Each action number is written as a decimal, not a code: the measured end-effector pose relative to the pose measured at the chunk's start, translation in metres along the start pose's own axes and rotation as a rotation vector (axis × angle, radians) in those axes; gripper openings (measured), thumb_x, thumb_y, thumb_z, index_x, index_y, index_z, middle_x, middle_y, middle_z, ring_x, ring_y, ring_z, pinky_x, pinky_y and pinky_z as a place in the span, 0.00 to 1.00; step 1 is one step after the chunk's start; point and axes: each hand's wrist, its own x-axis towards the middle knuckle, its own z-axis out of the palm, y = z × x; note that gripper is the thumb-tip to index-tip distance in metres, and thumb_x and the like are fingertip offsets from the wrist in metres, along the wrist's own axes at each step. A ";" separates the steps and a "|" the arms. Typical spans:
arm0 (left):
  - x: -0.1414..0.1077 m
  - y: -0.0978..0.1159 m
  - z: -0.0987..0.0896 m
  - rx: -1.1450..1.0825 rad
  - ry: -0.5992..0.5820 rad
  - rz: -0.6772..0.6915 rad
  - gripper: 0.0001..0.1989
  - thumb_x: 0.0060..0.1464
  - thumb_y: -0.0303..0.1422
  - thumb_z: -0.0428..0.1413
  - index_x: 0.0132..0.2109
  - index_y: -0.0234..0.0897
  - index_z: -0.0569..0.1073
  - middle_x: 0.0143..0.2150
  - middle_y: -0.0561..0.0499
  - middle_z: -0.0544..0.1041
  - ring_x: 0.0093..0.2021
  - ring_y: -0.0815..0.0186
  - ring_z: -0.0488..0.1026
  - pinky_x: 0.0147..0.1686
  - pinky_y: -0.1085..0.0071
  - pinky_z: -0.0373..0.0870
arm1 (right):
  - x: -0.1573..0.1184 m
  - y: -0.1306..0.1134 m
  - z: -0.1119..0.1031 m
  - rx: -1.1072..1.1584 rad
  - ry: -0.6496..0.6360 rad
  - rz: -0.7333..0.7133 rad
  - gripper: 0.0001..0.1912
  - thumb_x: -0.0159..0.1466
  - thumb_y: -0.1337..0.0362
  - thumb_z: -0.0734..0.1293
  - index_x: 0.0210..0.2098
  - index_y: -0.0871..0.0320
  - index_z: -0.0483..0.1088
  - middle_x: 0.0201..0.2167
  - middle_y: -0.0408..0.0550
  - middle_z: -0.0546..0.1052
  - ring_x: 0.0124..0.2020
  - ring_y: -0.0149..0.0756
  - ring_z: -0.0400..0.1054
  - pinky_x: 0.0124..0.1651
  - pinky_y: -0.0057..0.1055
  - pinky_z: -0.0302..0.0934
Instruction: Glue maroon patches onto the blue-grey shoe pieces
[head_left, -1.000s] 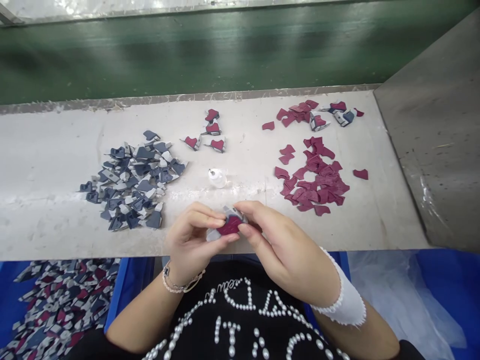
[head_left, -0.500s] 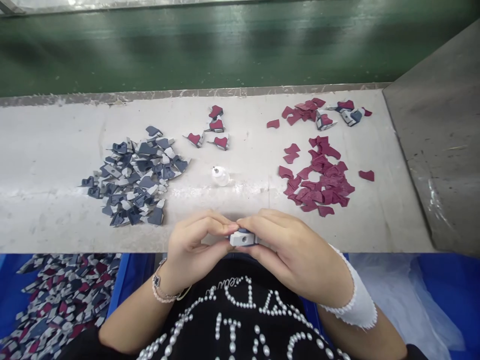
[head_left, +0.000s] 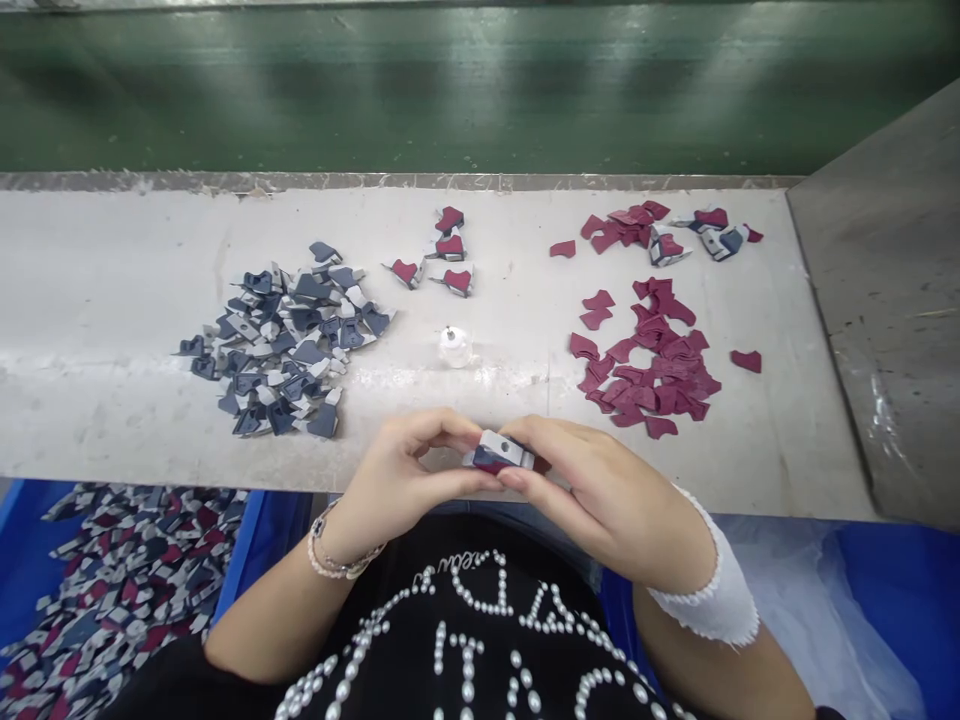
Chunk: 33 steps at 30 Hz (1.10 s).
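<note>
Near the front edge of the worktop, my left hand (head_left: 409, 480) and my right hand (head_left: 600, 490) pinch one small grey and navy part (head_left: 504, 451) between them. A hole shows in its light grey side, and a maroon patch faces toward me. Left of the hands lies a heap of grey and navy parts (head_left: 289, 345). Loose maroon pieces (head_left: 660, 365) are spread to the right. Several parts with maroon faces (head_left: 450, 247) lie beyond a small clear bottle (head_left: 454, 346) at the middle.
A green belt (head_left: 450, 100) runs behind the worktop (head_left: 112, 300). A metal panel (head_left: 892, 300) stands at the right. Below left, a blue bin (head_left: 247, 550) holds many parts; clear plastic film (head_left: 802, 610) lies over blue at lower right.
The held part has been turned, so its maroon patch now shows and the holed side points more upward. Both hands have shifted their fingers on it. The whole view has moved slightly.
</note>
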 end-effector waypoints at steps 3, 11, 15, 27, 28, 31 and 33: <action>0.001 0.001 -0.003 -0.153 -0.084 -0.071 0.09 0.47 0.26 0.68 0.34 0.37 0.75 0.34 0.54 0.78 0.37 0.72 0.75 0.40 0.77 0.73 | -0.001 0.000 0.002 -0.035 0.005 -0.089 0.08 0.73 0.64 0.57 0.42 0.60 0.65 0.33 0.44 0.71 0.32 0.33 0.64 0.35 0.30 0.56; 0.002 -0.013 -0.008 -0.460 -0.187 -0.197 0.11 0.45 0.21 0.68 0.33 0.34 0.74 0.32 0.55 0.78 0.34 0.75 0.75 0.36 0.81 0.73 | 0.004 -0.003 0.010 -0.114 0.033 -0.128 0.12 0.72 0.63 0.57 0.31 0.57 0.58 0.26 0.42 0.65 0.27 0.33 0.58 0.30 0.31 0.51; 0.001 -0.023 -0.006 -0.518 -0.168 -0.266 0.10 0.49 0.26 0.67 0.37 0.35 0.74 0.34 0.53 0.80 0.34 0.73 0.78 0.38 0.79 0.75 | 0.005 -0.002 0.009 0.067 0.011 0.084 0.18 0.75 0.55 0.51 0.31 0.56 0.58 0.25 0.40 0.67 0.26 0.32 0.61 0.30 0.31 0.52; -0.002 -0.018 0.003 -0.366 -0.082 -0.186 0.10 0.53 0.30 0.64 0.43 0.35 0.76 0.40 0.47 0.81 0.41 0.64 0.80 0.44 0.69 0.79 | 0.005 -0.011 0.013 -0.147 0.077 0.196 0.16 0.71 0.58 0.60 0.28 0.55 0.53 0.22 0.38 0.64 0.23 0.32 0.59 0.27 0.30 0.47; -0.004 -0.019 0.006 -0.318 -0.036 -0.141 0.11 0.52 0.30 0.65 0.44 0.35 0.76 0.40 0.47 0.81 0.41 0.63 0.80 0.44 0.69 0.79 | 0.004 -0.011 0.016 -0.175 0.085 0.188 0.14 0.71 0.60 0.59 0.29 0.55 0.54 0.23 0.39 0.65 0.24 0.33 0.60 0.28 0.31 0.47; -0.006 -0.024 0.017 -0.134 0.099 0.009 0.11 0.53 0.31 0.64 0.44 0.35 0.76 0.39 0.46 0.80 0.40 0.63 0.79 0.44 0.68 0.78 | 0.002 -0.008 0.023 -0.212 0.073 0.175 0.11 0.72 0.63 0.57 0.32 0.56 0.57 0.27 0.43 0.69 0.28 0.36 0.64 0.31 0.32 0.50; -0.005 -0.025 0.021 -0.029 0.134 0.055 0.10 0.55 0.33 0.63 0.43 0.35 0.76 0.40 0.46 0.80 0.40 0.63 0.79 0.44 0.67 0.78 | -0.001 -0.003 0.021 -0.211 0.054 0.203 0.10 0.72 0.64 0.56 0.33 0.56 0.59 0.29 0.45 0.70 0.30 0.38 0.65 0.33 0.33 0.52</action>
